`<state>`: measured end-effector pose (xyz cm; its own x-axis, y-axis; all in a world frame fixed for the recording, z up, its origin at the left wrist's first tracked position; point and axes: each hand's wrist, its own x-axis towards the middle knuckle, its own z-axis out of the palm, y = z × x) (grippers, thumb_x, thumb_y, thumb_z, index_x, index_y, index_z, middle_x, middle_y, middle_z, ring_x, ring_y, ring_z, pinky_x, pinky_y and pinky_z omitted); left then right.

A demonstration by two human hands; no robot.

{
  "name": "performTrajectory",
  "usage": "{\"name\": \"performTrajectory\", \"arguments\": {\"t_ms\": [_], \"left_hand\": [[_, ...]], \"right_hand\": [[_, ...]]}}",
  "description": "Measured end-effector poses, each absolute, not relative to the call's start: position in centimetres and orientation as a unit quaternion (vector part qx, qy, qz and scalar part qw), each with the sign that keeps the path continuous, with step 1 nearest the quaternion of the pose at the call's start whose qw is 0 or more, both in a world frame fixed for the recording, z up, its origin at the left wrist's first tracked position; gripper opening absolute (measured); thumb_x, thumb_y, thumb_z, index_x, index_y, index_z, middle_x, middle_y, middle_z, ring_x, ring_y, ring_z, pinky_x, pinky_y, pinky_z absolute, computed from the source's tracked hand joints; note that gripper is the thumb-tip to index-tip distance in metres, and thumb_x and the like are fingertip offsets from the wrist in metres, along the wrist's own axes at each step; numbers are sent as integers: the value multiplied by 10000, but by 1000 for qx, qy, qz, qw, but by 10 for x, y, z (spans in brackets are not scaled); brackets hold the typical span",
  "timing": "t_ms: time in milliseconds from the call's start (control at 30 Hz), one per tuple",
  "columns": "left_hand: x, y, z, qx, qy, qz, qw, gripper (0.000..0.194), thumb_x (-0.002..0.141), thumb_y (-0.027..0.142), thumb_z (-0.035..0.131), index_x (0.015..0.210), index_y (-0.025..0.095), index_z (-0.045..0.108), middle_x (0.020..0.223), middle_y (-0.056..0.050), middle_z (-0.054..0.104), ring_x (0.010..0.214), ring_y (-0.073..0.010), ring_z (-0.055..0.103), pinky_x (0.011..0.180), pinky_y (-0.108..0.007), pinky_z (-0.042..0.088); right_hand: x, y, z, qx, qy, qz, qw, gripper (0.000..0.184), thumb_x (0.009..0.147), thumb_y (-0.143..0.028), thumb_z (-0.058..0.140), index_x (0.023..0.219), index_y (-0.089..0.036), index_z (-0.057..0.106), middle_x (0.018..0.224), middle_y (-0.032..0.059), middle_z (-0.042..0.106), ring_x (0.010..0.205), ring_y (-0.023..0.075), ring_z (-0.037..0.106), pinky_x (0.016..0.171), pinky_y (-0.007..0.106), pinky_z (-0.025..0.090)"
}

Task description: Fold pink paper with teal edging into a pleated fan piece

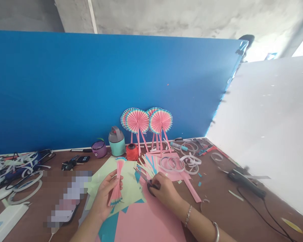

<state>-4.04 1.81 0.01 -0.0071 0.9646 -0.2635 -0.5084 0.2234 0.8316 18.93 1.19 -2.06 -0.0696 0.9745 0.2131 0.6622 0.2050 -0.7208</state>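
Pinched at its middle, a pleated pink paper fan [119, 168] with blue and cream edges stands upright in my left hand [107, 190]; both its ends flare out. My right hand [164, 188] has its fingers through the dark handles of a pair of scissors [143, 174], whose blades point toward the fan without touching it. Beneath both hands lie pale green paper [130, 183], pink paper [146, 223] and blue paper [108, 228]. Several finished round pleated fans [137, 121] with pink handles lean against the blue partition behind.
Behind the papers stand a red spool of thread [132, 152], a teal flask [116, 143] and a purple pot [98, 149]. Rolls of tape [176, 164] and paper strips lie to the right, near a glue gun [246, 183]. A blurred phone [70, 198] rests at left.
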Motion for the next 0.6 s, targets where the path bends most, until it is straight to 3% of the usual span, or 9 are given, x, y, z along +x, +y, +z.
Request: {"name": "performTrajectory", "arguments": {"t_ms": [200, 600], "left_hand": [[-41, 18, 1, 269, 429, 567, 650, 510, 639, 240, 790, 1100, 185, 580, 808, -8, 640, 602, -99, 574, 531, -207, 501], [-39, 16, 1, 239, 413, 573, 666, 372, 771, 113, 659, 1122, 165, 548, 826, -28, 642, 589, -93, 594, 543, -202, 535]], "right_hand": [[189, 7, -25, -588, -723, 256, 258, 89, 691, -130, 533, 724, -197, 580, 565, -53, 482, 528, 99, 396, 502, 195, 233], [188, 6, -18, -546, -750, 275, 254, 238, 665, -78, 514, 833, -194, 636, 644, -35, 550, 575, 102, 424, 542, 187, 274]]}}
